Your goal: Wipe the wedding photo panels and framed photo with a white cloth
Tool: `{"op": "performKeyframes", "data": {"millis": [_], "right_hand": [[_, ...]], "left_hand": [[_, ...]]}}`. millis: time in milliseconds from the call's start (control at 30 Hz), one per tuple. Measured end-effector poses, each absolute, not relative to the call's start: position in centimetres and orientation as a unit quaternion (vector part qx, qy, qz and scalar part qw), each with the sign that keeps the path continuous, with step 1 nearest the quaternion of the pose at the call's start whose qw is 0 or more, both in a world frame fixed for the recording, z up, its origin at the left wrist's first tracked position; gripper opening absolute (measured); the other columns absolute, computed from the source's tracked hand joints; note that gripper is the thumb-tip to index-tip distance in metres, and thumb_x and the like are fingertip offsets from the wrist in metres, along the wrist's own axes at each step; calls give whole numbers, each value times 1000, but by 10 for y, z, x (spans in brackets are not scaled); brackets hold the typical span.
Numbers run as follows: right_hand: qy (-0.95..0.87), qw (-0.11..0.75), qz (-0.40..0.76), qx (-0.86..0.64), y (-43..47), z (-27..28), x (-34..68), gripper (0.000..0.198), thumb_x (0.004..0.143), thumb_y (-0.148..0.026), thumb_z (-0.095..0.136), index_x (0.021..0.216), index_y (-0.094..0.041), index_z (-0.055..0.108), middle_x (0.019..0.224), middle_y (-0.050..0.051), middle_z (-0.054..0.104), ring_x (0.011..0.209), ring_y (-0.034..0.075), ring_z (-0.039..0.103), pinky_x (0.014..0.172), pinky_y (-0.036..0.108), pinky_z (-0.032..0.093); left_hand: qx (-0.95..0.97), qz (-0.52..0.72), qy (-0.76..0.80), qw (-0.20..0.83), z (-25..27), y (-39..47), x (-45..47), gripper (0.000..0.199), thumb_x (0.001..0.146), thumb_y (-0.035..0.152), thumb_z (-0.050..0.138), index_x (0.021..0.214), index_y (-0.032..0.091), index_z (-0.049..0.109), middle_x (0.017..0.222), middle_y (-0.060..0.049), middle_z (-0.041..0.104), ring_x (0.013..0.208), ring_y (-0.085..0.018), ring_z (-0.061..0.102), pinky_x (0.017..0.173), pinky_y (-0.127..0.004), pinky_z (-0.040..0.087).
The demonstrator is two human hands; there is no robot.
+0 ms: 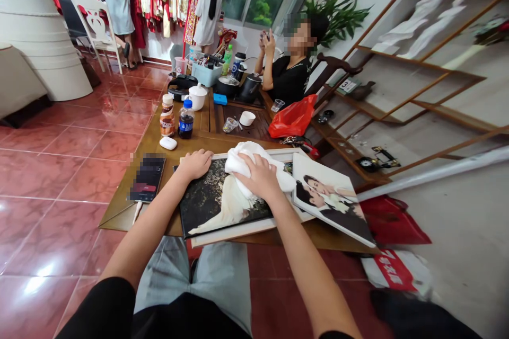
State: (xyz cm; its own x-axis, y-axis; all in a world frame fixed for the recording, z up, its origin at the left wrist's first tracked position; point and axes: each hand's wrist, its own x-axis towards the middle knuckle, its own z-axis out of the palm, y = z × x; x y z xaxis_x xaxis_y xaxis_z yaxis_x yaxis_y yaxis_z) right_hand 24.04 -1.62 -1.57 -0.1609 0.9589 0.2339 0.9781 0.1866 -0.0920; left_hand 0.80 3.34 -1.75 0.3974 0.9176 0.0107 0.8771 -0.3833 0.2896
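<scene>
A dark wedding photo panel [204,196] with a pale dress trailing across it lies on the wooden table in front of me. My left hand [198,163] rests near its upper left corner, fingers stretched out and holding nothing. Under my right hand [259,176] is a bunched white cloth [240,161], gripped and pressed onto the panel's upper middle. The cloth and hand hide part of the picture. A white-edged board [222,235] shows beneath the panel. To the right, another wedding photo panel [328,190] overlaps it at an angle.
A phone [148,177] with a cable, a white case [168,143], a coffee bottle [167,116] and a cola bottle [185,119] stand left of the panels. Farther back are a red plastic bag [293,118], a white lidded cup [197,97] and a seated person [292,71]. Shelves rise at right.
</scene>
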Motion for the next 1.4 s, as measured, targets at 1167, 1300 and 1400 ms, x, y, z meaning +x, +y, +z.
{"op": "performKeyframes", "data": {"millis": [1167,1300,1400], "right_hand": [[-795,136,-87,-585,-114,-30,294,59,88,-44,61,145,-29,53,141,15,54,133,35,48,104,49,39],[-791,148,-112,-583,-127,-34,287,60,87,-42,60,145,-27,55,138,16,54,131,36,50,103,51,38],[-811,144,-108,-557,-131,-33,274,63,84,-42,62,145,-26,55,139,16,53,132,37,48,106,53,35]], "left_hand": [[828,87,544,107,-16,32,7,45,106,32,26,138,22,55,129,-10,65,123,-28,61,105,-49,46],[828,90,543,105,-17,32,8,43,107,33,26,138,23,55,130,-10,64,125,-28,60,105,-48,45],[829,91,541,105,-18,33,8,42,106,32,28,137,23,55,129,-10,64,125,-28,60,104,-48,45]]}}
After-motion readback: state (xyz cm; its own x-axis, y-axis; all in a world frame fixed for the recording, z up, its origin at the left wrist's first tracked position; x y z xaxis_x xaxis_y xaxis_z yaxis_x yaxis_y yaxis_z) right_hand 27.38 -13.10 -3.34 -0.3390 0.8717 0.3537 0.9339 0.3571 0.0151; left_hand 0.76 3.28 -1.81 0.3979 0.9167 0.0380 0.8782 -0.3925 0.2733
